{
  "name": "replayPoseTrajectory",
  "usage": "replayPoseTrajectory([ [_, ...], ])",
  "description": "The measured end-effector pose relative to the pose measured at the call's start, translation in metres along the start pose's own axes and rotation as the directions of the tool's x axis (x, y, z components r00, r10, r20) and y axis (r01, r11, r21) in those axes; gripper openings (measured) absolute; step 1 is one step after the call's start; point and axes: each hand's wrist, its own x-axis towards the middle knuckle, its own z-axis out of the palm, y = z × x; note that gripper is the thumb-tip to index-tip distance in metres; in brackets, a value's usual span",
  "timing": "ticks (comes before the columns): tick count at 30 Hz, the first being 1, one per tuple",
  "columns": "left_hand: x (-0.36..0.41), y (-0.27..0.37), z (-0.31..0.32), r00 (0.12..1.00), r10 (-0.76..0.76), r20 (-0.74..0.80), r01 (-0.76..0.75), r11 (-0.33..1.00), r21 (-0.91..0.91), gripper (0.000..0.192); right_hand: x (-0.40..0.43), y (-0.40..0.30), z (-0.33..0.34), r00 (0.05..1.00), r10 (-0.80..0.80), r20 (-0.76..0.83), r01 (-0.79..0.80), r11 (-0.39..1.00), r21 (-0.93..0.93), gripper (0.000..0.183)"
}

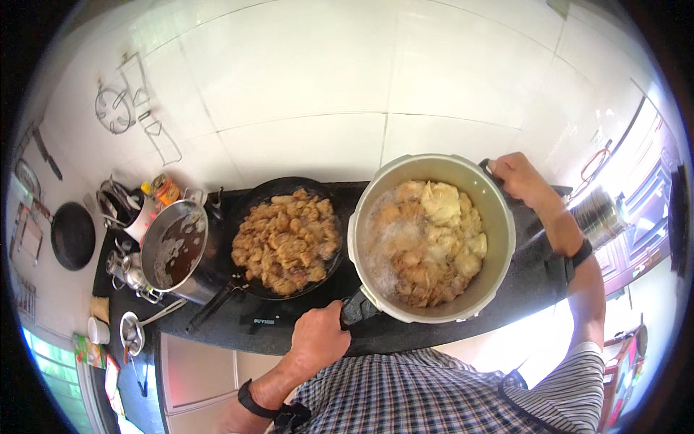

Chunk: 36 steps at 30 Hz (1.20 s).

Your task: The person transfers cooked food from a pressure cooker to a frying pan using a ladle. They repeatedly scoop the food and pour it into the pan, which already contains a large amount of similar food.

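Note:
A large aluminium pot (497, 233), of pressure-cooker type and without its lid, sits in front of me on the right. My left hand (321, 333) is closed around its long black handle (359, 310) at the near left. At the far right, my right hand (514, 176) grips the small black side handle (489, 169). Pale and browned chunks of food (434, 244) fill the pot's bottom, with steam or foam over the left part. Just left of the pot, a black frying pan (260, 191) holds a heap of browned chunks (286, 241); its handle points toward the near left.
Left of the pan stands a tall steel pot (203, 260) of brown liquid. Behind it are a utensil holder (142, 217) and an orange-labelled jar (165, 189). A ladle (133, 332) lies on the dark counter (238, 333). A second frying pan (73, 236) hangs on the tiled wall.

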Motion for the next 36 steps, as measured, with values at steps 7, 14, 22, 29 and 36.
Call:
replayPoseTrajectory([
  [7, 0.061, 0.047, 0.023, 0.996, -0.085, -0.001, 0.083, 0.975, 0.208, 0.028, 0.035, 0.093, 0.008, 0.995, 0.084, 0.056, -0.094, 0.969, 0.227, 0.048],
  [14, 0.092, 0.065, 0.052, 0.985, -0.171, -0.026, 0.172, 0.943, 0.286, 0.023, 0.077, 0.153, 0.030, 0.980, 0.086, 0.177, -0.130, 0.959, 0.251, 0.044],
  [22, 0.109, 0.073, 0.072, 0.963, -0.267, -0.011, 0.257, 0.913, 0.317, 0.022, 0.111, 0.215, 0.065, 0.984, 0.033, 0.173, -0.084, 0.952, 0.295, 0.042],
  [29, 0.119, 0.075, 0.075, 0.968, -0.247, 0.037, 0.222, 0.919, 0.327, 0.025, 0.123, 0.214, 0.078, 0.962, 0.102, 0.253, -0.194, 0.909, 0.370, 0.044],
  [36, 0.113, 0.086, 0.093, 0.989, -0.013, -0.147, 0.073, 0.909, 0.411, 0.027, 0.133, 0.255, 0.084, 0.987, 0.075, 0.145, -0.137, 0.861, 0.490, 0.040],
])
